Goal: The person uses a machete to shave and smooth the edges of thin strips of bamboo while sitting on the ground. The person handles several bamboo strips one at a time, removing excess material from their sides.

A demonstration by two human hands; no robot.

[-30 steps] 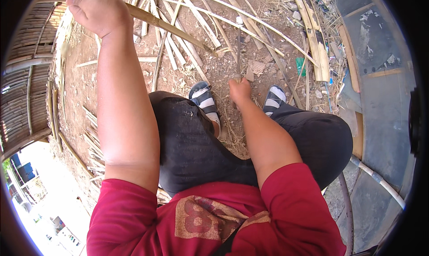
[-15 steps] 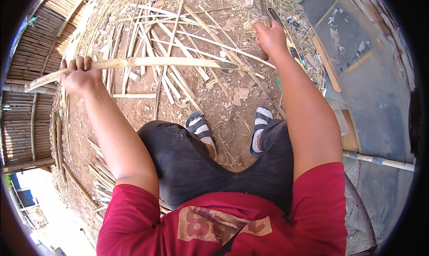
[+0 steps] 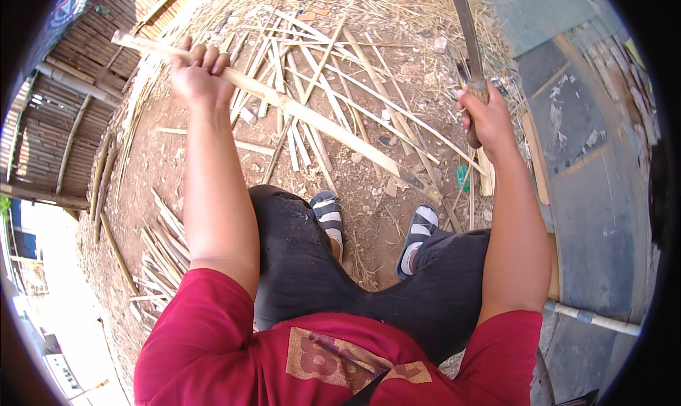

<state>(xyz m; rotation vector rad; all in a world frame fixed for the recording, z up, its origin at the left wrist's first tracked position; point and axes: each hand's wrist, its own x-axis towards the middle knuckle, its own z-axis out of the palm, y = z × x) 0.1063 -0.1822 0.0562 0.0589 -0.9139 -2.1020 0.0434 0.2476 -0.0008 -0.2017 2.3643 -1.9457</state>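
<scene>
Dirt ground (image 3: 149, 172) lies littered with bamboo strips (image 3: 378, 94), upper centre. At upper left, the left hand (image 3: 202, 85) has its fingers clamped round a long strip (image 3: 312, 117); the right hand (image 3: 489, 122), upper right, grips a machete (image 3: 469, 48).

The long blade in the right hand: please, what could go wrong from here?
A stray swing of the long blade could perhaps cut the bare left hand, which grips the bamboo strip. The strip's far end appears near the sandalled right foot, so a glancing cut there might reach it. Loose strips lie crossed ahead, and might trip a forward step.
</scene>
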